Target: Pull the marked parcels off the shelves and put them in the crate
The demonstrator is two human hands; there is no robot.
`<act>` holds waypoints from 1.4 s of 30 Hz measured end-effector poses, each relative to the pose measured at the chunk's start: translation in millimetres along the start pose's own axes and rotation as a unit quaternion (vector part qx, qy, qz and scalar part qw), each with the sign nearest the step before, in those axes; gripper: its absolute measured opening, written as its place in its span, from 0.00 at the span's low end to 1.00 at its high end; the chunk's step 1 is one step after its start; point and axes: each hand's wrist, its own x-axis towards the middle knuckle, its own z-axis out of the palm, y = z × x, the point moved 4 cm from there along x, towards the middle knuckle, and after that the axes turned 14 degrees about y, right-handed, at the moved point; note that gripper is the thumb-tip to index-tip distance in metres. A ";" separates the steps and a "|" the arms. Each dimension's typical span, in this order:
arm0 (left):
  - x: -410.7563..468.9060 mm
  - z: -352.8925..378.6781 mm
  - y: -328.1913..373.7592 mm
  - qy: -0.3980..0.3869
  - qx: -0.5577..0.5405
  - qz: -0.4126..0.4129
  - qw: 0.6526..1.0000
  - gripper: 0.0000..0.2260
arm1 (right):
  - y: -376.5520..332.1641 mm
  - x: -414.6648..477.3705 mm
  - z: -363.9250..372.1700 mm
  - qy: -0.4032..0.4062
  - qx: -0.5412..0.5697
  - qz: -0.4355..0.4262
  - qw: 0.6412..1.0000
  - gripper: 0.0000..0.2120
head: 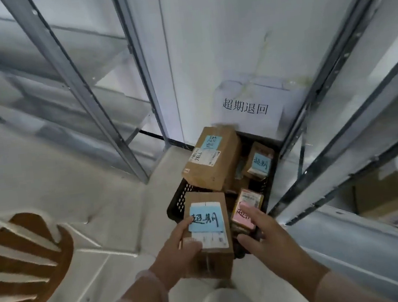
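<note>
A black perforated crate [178,203] stands on the floor against the wall. My left hand [177,250] grips a brown cardboard parcel [213,253] with a blue handwritten note, held over the crate's near edge. My right hand [266,232] hovers just right of it, fingers spread, holding nothing. Inside the crate lie a large brown parcel [215,159] with a blue note, a smaller parcel [260,161] with a blue note, and a parcel with a pink note [245,210], partly hidden by my right hand.
A white paper sign [247,108] with printed characters leans on the wall behind the crate. Metal shelving uprights stand left [74,90] and right [334,85]. More cardboard boxes [392,200] sit on the right shelf. A wooden slatted stool [25,265] is at lower left.
</note>
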 end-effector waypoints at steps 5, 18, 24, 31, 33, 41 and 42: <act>66.7 12.5 -2.4 -0.037 0.061 -0.057 0.996 0.20 | 18.1 40.6 12.7 0.008 -0.004 0.050 0.999 0.31; 213.9 41.5 -39.0 -0.060 0.142 -0.142 0.978 0.20 | 69.5 100.2 54.1 0.024 0.001 0.132 0.991 0.29; 266.7 50.2 -57.1 -0.087 0.190 -0.143 0.967 0.20 | 90.2 116.7 84.3 0.056 0.019 0.181 0.982 0.24; 311.9 57.7 -72.6 -0.134 0.240 -0.080 0.958 0.24 | 110.9 134.4 111.8 0.089 0.014 0.221 0.971 0.24; 319.9 61.1 -78.7 -0.137 0.226 -0.076 0.961 0.24 | 115.0 137.9 118.8 0.093 0.017 0.226 0.969 0.24; 350.1 71.1 -122.3 -0.125 0.176 -0.059 0.975 0.23 | 128.9 147.5 146.4 0.089 0.003 0.208 0.974 0.25; 352.7 72.6 -126.9 -0.122 0.175 -0.059 0.975 0.24 | 130.2 148.0 148.5 0.086 -0.006 0.203 0.975 0.26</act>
